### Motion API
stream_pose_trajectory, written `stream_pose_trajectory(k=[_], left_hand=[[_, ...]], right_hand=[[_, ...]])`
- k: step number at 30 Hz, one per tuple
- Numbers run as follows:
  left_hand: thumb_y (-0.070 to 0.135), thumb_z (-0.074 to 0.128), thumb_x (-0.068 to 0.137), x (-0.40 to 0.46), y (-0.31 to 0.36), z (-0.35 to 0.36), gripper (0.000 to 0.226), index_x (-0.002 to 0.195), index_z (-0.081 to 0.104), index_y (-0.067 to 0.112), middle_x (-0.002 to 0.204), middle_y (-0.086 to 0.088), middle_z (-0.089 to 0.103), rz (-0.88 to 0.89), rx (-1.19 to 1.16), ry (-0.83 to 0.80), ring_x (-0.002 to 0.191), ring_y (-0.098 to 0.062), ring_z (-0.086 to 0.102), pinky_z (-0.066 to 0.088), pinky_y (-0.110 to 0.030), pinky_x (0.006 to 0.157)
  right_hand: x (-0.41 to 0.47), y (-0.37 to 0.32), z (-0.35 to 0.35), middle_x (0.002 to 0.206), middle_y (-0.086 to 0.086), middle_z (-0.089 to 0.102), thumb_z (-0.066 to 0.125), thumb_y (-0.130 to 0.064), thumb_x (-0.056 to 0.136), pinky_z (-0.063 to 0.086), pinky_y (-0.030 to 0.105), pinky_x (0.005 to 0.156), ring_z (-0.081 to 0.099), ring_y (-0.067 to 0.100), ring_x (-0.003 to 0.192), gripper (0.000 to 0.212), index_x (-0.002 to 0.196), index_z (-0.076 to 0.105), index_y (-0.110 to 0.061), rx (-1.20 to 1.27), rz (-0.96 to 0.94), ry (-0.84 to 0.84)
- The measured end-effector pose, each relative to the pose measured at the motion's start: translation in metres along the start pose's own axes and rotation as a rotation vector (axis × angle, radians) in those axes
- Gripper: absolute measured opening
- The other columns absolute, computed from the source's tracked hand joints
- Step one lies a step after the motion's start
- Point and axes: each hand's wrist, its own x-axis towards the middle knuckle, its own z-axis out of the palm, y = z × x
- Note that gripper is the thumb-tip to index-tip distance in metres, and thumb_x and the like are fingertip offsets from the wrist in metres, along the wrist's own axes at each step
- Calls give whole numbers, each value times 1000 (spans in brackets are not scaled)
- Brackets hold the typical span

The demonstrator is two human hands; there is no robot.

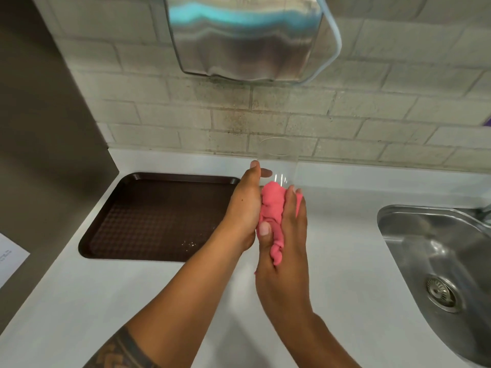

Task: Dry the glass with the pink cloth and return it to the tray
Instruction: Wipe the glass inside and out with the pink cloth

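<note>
A clear drinking glass [279, 160] is held above the white counter, its far end pointing away toward the tiled wall. My left hand [245, 205] grips its left side, thumb on top. My right hand [285, 235] presses a bunched pink cloth [272, 208] against the near end of the glass. Part of the cloth hangs down between my palms. The brown plastic tray [148, 216] lies flat on the counter just left of my hands, with a few crumbs or droplets near its right front corner.
A steel sink [438, 248] with a drain strainer is set into the counter at the right. A metal wall-mounted dispenser [247, 38] hangs on the tiled wall above. A dark panel stands at the far left, with a white paper [10, 257] beside it.
</note>
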Motion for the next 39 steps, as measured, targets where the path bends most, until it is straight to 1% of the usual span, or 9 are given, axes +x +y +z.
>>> stream_pose_trajectory(k=[4,8,13,17,20,26,29,32,39], left_hand=[[57,26,110,6,-10,-1,79,68,81,19,45,1,69,4,52,-129,40,-8,68,53,-15,43],[48,27,111,6,-14,4,74,61,80,33,62,6,74,86,60,-170,61,-4,73,55,-27,69],[57,33,109,0,-11,7,54,123,67,17,73,-5,77,135,95,-97,68,-26,76,64,-45,70],[60,35,107,5,-7,3,56,107,74,20,78,-7,82,84,92,-60,70,-23,81,64,-34,59],[66,38,104,9,-5,2,62,121,72,17,103,-14,83,25,92,3,95,-28,80,63,-41,85],[55,25,110,10,4,-5,79,84,73,-1,55,-17,74,-95,12,-115,45,-18,74,56,-26,51],[37,34,109,14,-8,-2,72,57,77,10,46,-3,64,9,40,-186,40,-10,64,53,-19,49],[47,50,101,4,-11,-2,39,83,82,34,83,11,78,117,76,-165,81,-3,75,57,-23,76],[56,39,108,-3,-8,-4,56,119,67,8,83,-16,77,-13,31,-63,58,-30,72,60,-38,57]], right_hand=[[28,-6,-7,174,-21,-5,23,-61,104,29,42,126,7,7,161,64,165,10,-45,-115,-12,-2],[77,-16,-14,176,-12,-1,39,-47,107,46,37,115,26,20,158,62,163,13,-49,-194,7,-43],[125,-12,-29,168,-4,34,43,-49,108,38,0,83,48,19,144,59,163,20,-46,11,119,-54],[96,-6,-28,126,-2,74,33,-58,108,65,38,73,77,16,97,53,159,34,-43,107,273,2],[57,-1,-19,162,-6,46,35,-60,106,61,58,89,62,22,132,59,161,12,-55,119,219,-38],[22,-3,-1,175,-18,-6,24,-53,108,14,46,130,-7,6,161,62,166,10,-39,-107,-6,-80],[56,-10,-6,176,-11,5,23,-53,105,17,42,130,-2,12,162,61,164,24,-39,-187,0,-95],[95,-13,-11,176,-5,5,32,-50,105,24,40,126,6,22,162,60,164,24,-40,-268,1,-130],[116,3,-21,154,-2,55,39,-58,106,54,25,87,65,17,126,61,162,17,-50,104,250,-102]])
